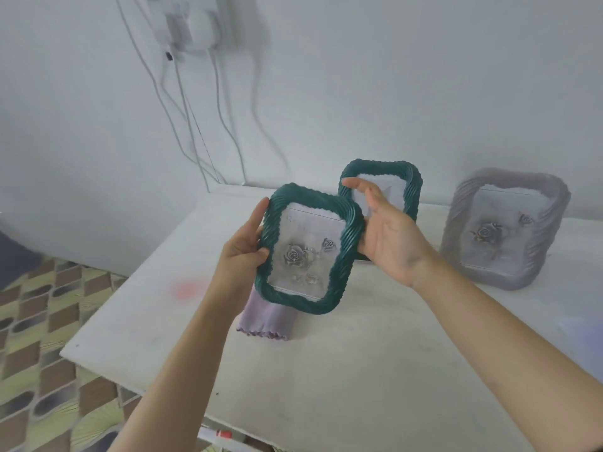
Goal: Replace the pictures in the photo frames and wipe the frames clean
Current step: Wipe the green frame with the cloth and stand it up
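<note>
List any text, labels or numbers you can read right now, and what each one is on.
None can be read.
Held green frame: faint script at the top left of its rose picture, too blurred to read.
Grey frame on the table: no lettering shows.
Rear green frame: no lettering shows on the visible part.

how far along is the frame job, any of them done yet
Nothing looks clearly finished. In hand: the left hand grips a green frame with a rose picture, lifted off the table, right hand open at its other edge. Left: the cloth lies unused beneath, and the second green frame and grey frame stand untouched.
</note>
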Demonstrator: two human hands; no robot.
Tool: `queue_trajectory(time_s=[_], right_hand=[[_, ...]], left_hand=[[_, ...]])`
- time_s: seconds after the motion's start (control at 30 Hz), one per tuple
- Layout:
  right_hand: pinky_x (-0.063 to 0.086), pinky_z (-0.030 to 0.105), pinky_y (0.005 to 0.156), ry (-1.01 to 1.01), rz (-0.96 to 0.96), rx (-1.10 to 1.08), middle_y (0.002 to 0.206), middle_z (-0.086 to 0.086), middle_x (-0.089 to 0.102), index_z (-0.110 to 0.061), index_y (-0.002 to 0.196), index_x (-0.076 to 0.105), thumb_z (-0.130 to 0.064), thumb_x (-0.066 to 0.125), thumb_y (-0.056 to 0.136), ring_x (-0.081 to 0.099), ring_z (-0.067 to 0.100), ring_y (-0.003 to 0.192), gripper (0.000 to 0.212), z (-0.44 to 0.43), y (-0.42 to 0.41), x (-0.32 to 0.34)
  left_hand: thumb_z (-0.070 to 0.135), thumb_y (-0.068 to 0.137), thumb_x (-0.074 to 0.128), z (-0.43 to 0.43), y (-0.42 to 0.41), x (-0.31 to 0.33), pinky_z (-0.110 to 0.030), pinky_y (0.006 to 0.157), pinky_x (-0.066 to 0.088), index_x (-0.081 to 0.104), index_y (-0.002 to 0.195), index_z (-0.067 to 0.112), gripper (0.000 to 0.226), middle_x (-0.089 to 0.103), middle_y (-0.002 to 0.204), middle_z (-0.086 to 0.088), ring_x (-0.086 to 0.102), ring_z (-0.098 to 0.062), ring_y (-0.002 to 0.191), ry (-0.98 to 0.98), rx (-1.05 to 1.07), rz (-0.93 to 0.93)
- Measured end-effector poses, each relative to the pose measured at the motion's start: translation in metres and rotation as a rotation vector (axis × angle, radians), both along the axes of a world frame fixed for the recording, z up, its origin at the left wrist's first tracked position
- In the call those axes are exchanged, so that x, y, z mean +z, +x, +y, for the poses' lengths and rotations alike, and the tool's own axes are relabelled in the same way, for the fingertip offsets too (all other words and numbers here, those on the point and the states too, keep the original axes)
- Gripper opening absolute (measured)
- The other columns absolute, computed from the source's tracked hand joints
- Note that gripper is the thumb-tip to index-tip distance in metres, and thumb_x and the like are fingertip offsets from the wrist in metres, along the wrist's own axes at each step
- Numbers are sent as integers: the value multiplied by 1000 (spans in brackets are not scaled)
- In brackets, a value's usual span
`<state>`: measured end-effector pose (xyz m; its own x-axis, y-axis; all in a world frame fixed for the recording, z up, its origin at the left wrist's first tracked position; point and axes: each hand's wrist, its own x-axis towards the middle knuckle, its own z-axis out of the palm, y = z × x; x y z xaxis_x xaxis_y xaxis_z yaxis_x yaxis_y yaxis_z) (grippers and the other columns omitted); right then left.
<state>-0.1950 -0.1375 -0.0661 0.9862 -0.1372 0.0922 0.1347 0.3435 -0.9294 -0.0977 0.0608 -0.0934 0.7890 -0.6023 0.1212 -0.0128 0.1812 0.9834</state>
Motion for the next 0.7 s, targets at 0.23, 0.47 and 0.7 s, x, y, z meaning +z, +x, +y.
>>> queue_trajectory(time_s=[0.23, 0.47, 0.7], right_hand=[[48, 24, 73, -43, -14, -116, 95, -2, 61, -42, 119, 48, -41, 42, 86, 59, 12, 82, 33, 15, 47, -6], [45, 31, 76, -75, 23, -168, 86, 9, 56, -44, 120, 44, -43, 40, 83, 54, 19, 77, 38, 30, 83, -31], [45, 27, 75, -116, 33, -271, 101, -4, 66, -45, 113, 46, -46, 36, 90, 63, 7, 80, 25, 37, 124, -37]], left_hand=[[-25, 84, 23, 6, 49, -1, -27, 77, 54, 44, 128, 36, 78, 68, 113, 2, 62, -16, 103, -36, 40, 75], [-24, 83, 22, 9, 103, 4, -24, 71, 54, 41, 130, 34, 77, 70, 103, 3, 65, -11, 92, -57, 42, 90], [-23, 84, 23, 1, 144, -4, -25, 77, 55, 43, 130, 35, 77, 70, 98, 4, 65, -11, 90, -30, 1, 125]])
